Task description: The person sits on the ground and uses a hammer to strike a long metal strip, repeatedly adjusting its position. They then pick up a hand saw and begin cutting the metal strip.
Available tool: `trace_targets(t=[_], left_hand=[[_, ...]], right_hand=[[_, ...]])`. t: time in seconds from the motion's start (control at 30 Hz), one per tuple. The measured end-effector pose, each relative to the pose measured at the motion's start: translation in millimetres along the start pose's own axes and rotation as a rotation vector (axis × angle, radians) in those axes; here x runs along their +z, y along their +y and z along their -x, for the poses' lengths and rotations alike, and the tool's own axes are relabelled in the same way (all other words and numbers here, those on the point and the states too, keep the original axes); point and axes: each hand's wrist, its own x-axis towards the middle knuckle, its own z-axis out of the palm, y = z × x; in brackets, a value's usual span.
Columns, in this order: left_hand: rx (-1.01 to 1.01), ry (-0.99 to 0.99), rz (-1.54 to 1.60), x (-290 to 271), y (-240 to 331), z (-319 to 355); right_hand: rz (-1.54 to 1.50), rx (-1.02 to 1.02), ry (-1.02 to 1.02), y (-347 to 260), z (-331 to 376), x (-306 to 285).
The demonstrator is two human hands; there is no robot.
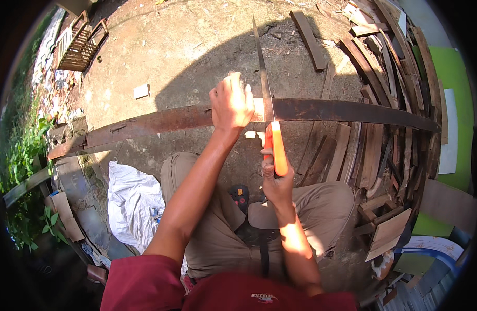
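Note:
A long, dark brown wooden plank (321,110) lies crosswise in front of me, its ends bent by the lens. My left hand (231,103) presses on the plank near its middle, fingers curled over the far edge. Just right of it, a hand saw (279,150) with an orange handle crosses the plank, its thin blade pointing away from me. My right hand (278,179) is closed round the saw's handle on the near side. The blade meets the plank beside a lighter, sunlit patch. How deep any cut goes cannot be made out.
Wooden boards (373,150) are heaped along the right. A loose board (308,40) lies beyond the plank. At the far left is a slatted wooden piece (80,44); a small pale block (141,91) lies on the concrete. A white cloth (134,202) sits by my left knee.

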Motion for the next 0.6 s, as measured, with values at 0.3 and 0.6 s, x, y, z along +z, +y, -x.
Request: trace_targets(t=[0.3,0.6], left_hand=[[-0.093,-0.295,-0.101,-1.1,5.0,-11.2],[-0.236,-0.625,-0.180,-53.6,-5.1,1.4]], right_hand=[[0.178,0.344,0.101,-105.8,-51.9,39.7],[0.371,0.571,0.155,-137.4,-75.0,35.6]])
